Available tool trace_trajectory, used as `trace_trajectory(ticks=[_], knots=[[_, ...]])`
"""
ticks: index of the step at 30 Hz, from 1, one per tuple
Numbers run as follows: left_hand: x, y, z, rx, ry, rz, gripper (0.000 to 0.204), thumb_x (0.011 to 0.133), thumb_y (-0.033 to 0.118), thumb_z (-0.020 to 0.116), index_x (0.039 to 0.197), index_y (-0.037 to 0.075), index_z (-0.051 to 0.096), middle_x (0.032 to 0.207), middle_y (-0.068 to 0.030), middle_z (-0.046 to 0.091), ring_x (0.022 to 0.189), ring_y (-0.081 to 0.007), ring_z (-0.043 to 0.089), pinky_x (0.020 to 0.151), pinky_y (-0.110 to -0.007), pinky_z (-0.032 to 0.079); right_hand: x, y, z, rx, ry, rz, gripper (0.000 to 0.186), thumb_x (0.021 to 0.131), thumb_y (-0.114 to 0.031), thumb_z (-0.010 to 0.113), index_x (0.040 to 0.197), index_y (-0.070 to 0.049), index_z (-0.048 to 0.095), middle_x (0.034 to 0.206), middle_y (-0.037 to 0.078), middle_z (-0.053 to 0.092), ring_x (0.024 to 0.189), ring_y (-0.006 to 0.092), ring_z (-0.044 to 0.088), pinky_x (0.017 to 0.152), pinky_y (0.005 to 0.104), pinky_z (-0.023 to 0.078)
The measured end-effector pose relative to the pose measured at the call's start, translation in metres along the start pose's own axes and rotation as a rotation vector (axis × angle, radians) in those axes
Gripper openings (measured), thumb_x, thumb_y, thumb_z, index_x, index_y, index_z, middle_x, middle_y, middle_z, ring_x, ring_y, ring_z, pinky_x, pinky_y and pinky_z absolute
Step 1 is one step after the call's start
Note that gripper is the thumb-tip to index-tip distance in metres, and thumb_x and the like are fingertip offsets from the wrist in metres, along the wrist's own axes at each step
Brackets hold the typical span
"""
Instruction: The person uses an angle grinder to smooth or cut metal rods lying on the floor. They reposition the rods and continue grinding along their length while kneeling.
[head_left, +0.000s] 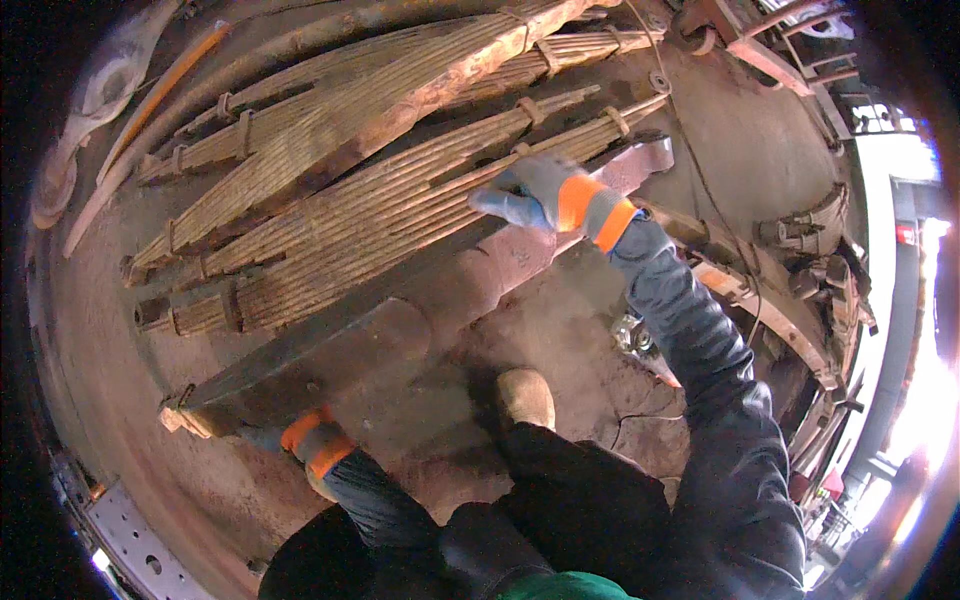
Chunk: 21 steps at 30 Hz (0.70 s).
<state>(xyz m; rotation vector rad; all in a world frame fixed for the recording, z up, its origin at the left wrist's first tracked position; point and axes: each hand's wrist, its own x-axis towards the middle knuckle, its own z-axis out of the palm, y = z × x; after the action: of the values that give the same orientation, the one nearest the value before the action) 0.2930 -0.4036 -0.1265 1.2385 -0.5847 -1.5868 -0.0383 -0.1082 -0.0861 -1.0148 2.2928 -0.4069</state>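
A long, broad, rust-brown leaf-spring pack (370, 335) lies slantwise across the ground before me, a curled eye at its far right end. My right hand (535, 190), in a grey-blue glove with an orange cuff, is over its far edge near the right half. The fingers look spread, though motion blurs them a little; contact with the steel is unclear. Low at the left, my left hand (264, 437), gloved alike, is beside the pack's near left end. Its fingers are mostly hidden by the cuff and the steel, so their grip does not show.
Several rusty leaf-spring packs (400, 190) lie stacked just beyond. A thin cable (690, 150) runs down the right side. More spring parts (810, 230) are heaped at the right. My boot (526, 397) is close to the pack, and a small metal tool (640, 340) lies on the floor.
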Motion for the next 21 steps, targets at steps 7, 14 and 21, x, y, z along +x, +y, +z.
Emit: trace_trajectory(ticks=[7,14,21], knots=[[-0.009,0.001,-0.015,0.016,0.017,-0.020,0.065,0.088,0.042,0.068,0.144,0.014,0.054,0.147,-0.0092,0.055,0.127,-0.0280,0.057,0.111,-0.044,0.042,-0.010,-0.008,0.020,0.127,-0.014,-0.074,0.065,0.097,-0.067,0.045,0.105,-0.010,0.076,0.098,0.017,0.074,0.096,0.0417,0.068,0.089,0.0480,0.052],[-0.004,0.002,-0.018,0.016,-0.005,-0.054,0.066,0.089,0.044,0.067,0.145,0.014,0.053,0.147,-0.0093,0.054,0.127,-0.0281,0.057,0.111,-0.045,0.042,-0.032,-0.034,0.025,-0.087,-0.054,0.060,0.040,0.100,-0.048,0.053,0.115,-0.017,0.074,0.101,0.015,0.074,0.093,0.0375,0.069,0.081,0.0459,0.053],[0.010,0.003,0.007,0.005,-0.056,-0.058,0.066,0.090,0.046,0.065,0.147,0.014,0.051,0.148,-0.0095,0.053,0.127,-0.0281,0.057,0.110,-0.045,0.042,-0.023,-0.022,0.017,0.021,-0.094,0.106,0.071,0.095,-0.071,0.046,0.094,-0.006,0.075,0.093,0.021,0.073,0.092,0.0427,0.068,0.082,0.0489,0.052]])
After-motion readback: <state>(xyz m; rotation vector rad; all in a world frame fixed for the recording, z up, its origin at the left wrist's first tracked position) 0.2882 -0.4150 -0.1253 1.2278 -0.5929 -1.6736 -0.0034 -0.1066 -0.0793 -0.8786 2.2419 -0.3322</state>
